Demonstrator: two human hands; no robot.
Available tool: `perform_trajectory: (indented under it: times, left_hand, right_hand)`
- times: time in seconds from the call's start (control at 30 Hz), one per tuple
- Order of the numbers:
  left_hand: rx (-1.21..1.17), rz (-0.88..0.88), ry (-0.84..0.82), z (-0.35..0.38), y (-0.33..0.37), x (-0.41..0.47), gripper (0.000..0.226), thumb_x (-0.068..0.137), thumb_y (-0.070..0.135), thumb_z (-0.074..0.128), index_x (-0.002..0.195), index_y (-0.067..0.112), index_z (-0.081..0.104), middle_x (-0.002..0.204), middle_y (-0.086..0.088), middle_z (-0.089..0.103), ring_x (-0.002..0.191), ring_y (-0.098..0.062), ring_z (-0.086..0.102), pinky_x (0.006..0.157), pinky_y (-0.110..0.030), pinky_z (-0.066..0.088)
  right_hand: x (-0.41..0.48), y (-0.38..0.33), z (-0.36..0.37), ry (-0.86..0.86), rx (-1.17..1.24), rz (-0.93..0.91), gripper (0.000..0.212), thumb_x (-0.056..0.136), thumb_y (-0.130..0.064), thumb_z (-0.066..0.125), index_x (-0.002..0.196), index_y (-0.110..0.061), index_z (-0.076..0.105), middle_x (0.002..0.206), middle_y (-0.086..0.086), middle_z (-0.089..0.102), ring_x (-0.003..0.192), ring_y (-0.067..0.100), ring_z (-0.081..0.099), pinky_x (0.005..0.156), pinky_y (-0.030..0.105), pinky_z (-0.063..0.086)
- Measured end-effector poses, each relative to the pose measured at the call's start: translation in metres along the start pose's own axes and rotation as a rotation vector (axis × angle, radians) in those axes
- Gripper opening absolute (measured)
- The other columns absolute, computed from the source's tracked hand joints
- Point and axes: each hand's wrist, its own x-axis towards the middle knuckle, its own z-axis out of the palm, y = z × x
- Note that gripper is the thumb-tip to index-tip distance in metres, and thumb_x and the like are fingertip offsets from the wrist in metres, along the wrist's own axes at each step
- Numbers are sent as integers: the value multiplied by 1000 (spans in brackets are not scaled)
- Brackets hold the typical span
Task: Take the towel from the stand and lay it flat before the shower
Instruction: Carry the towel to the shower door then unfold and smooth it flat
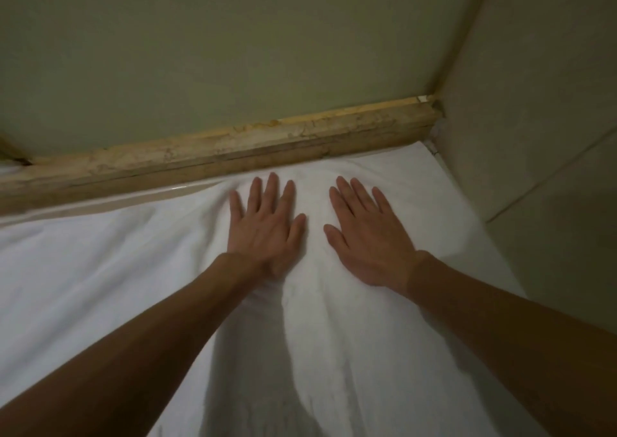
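Observation:
A white towel (100,269) lies spread over the floor, filling the lower part of the view, with soft wrinkles near its far edge. Its far edge runs along a worn stone curb (233,149). My left hand (267,226) rests palm down on the towel, fingers spread and pointing at the curb. Beside it, a little to the right, my right hand (367,236) lies flat on the cloth in the same way. Neither hand grips the fabric.
Beyond the curb is a dull green floor (217,52). A pale tiled wall (534,102) rises on the right, meeting the curb at a corner. The towel's right edge lies close to that wall.

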Motion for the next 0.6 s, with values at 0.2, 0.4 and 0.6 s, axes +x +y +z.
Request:
perform_trajectory:
  times: [0.2, 0.4, 0.6]
  left_hand:
    - [22, 50, -43, -3, -4, 8, 67, 91, 57, -1, 150, 25, -11, 159, -5, -17, 143, -25, -20, 114, -54, -10]
    - [-7, 52, -65, -8, 8, -9, 66, 94, 56, 3, 149, 24, -13, 157, -6, -21, 142, -26, -24, 112, -55, -15]
    - [-63, 49, -75, -10, 38, -44, 69, 90, 58, -2, 150, 26, -11, 157, -5, -21, 142, -25, -25, 113, -55, -14]
  right_hand:
    - [0, 1, -3, -28, -6, 24, 67, 94, -49, 10, 151, -15, 0, 160, 5, -6, 146, 22, -7, 118, 45, -3]
    - [-1, -2, -10, -75, -6, 57, 65, 97, -49, 14, 150, -14, -2, 160, 9, -8, 146, 25, -10, 117, 45, -5]
    - [-31, -11, -14, -99, -17, -2, 61, 99, -44, 14, 151, -15, 0, 160, 12, -7, 146, 25, -8, 119, 42, -3]
